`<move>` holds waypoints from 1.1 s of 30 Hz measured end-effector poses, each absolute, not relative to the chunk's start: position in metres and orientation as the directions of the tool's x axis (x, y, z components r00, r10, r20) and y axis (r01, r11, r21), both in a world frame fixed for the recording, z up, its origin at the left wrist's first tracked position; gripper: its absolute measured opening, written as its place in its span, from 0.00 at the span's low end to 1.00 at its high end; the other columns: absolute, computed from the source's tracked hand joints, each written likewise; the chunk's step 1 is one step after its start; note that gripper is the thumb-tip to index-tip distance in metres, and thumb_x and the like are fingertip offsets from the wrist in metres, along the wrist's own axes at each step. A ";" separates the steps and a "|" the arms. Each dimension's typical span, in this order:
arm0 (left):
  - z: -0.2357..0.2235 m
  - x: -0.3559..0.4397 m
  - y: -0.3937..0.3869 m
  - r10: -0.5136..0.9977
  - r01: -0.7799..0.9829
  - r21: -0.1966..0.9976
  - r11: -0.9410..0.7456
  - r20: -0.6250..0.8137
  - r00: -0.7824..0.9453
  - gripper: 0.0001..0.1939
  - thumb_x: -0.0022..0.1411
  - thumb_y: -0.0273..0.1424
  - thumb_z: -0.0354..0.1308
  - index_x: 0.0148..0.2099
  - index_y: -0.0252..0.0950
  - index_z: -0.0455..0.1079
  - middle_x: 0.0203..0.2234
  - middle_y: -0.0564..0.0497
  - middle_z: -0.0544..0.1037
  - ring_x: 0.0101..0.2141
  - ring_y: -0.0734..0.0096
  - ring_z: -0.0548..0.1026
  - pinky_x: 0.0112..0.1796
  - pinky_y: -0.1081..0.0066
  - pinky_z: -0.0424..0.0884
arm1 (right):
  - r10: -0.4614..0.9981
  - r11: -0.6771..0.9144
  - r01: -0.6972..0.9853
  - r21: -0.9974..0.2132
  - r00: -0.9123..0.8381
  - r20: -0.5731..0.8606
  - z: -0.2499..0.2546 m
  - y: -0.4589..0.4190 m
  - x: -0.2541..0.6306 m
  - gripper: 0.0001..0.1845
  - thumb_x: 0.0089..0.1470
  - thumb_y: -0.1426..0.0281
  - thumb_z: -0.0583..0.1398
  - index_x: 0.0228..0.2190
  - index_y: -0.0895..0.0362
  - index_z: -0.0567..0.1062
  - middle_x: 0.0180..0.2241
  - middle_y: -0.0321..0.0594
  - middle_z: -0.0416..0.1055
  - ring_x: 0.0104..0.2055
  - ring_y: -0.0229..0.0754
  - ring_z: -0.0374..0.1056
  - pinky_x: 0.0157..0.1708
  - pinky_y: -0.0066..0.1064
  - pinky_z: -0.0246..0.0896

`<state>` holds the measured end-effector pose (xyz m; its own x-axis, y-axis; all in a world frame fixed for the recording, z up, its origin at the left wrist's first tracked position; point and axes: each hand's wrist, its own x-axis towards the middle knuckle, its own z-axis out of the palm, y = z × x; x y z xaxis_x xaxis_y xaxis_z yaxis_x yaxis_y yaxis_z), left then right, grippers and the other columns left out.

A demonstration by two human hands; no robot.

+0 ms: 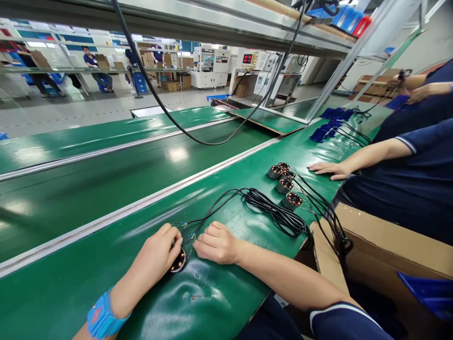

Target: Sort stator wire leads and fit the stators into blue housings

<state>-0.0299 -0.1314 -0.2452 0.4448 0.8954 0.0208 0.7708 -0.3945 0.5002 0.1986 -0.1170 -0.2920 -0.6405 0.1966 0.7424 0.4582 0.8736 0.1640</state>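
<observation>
Copper-wound ring (179,262) — against the tightly curled left hand (160,246)

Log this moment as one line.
left hand: curled over copper-wound stator | right hand: pinching thin wires | nearby: coiled black cable, more stators | surface: green mat

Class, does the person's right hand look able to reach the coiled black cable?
Probably yes: the coiled black cable lies near the right hand on the green surface, with nothing visible blocking it.
</observation>
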 end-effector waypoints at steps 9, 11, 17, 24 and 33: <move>-0.227 -0.045 -0.130 0.920 0.719 0.588 -0.371 0.124 0.373 0.18 0.70 0.47 0.51 0.51 0.41 0.73 0.38 0.49 0.74 0.39 0.64 0.75 0.42 0.65 0.71 | 0.345 0.865 0.495 -0.089 -0.456 0.820 -0.256 -0.111 0.222 0.16 0.61 0.64 0.66 0.48 0.54 0.74 0.36 0.37 0.78 0.34 0.39 0.69 0.36 0.36 0.59; -0.207 -0.051 -0.119 0.930 0.698 0.618 -0.362 0.292 0.223 0.26 0.69 0.50 0.53 0.62 0.43 0.66 0.50 0.46 0.73 0.49 0.61 0.74 0.50 0.62 0.70 | 0.402 0.842 0.498 -0.210 -0.318 0.858 -0.227 -0.102 0.228 0.11 0.60 0.69 0.65 0.45 0.55 0.74 0.36 0.38 0.77 0.37 0.40 0.71 0.40 0.36 0.60; -0.119 -0.030 -0.034 0.824 0.352 0.836 -0.422 0.515 -0.235 0.45 0.68 0.57 0.51 0.75 0.41 0.38 0.74 0.45 0.39 0.72 0.56 0.41 0.70 0.56 0.41 | 0.514 0.808 0.358 -0.467 -0.043 0.856 -0.135 -0.054 0.211 0.04 0.62 0.67 0.61 0.39 0.53 0.76 0.36 0.38 0.75 0.39 0.43 0.68 0.42 0.37 0.62; -0.043 0.028 0.027 0.781 0.137 0.798 -0.587 0.602 -0.162 0.27 0.69 0.46 0.56 0.61 0.33 0.66 0.49 0.40 0.77 0.49 0.63 0.76 0.53 0.65 0.70 | 0.717 0.690 -0.168 -0.704 0.029 0.696 -0.049 0.010 0.163 0.19 0.56 0.55 0.64 0.41 0.57 0.75 0.40 0.40 0.75 0.43 0.40 0.69 0.47 0.33 0.64; -0.047 0.023 -0.095 0.818 -0.101 0.812 -0.575 0.566 -0.104 0.16 0.66 0.43 0.61 0.46 0.36 0.73 0.31 0.50 0.75 0.33 0.73 0.73 0.31 0.77 0.70 | 0.854 0.074 -0.566 -0.821 -0.390 0.346 0.037 0.030 0.136 0.36 0.60 0.37 0.53 0.45 0.58 0.72 0.48 0.50 0.72 0.51 0.48 0.70 0.39 0.39 0.76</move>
<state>0.0235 -0.0949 -0.0471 -0.1043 0.8178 0.5660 -0.1011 -0.5749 0.8120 0.1363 0.0300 0.0373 -0.3900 0.8535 0.3456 -0.5659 0.0739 -0.8211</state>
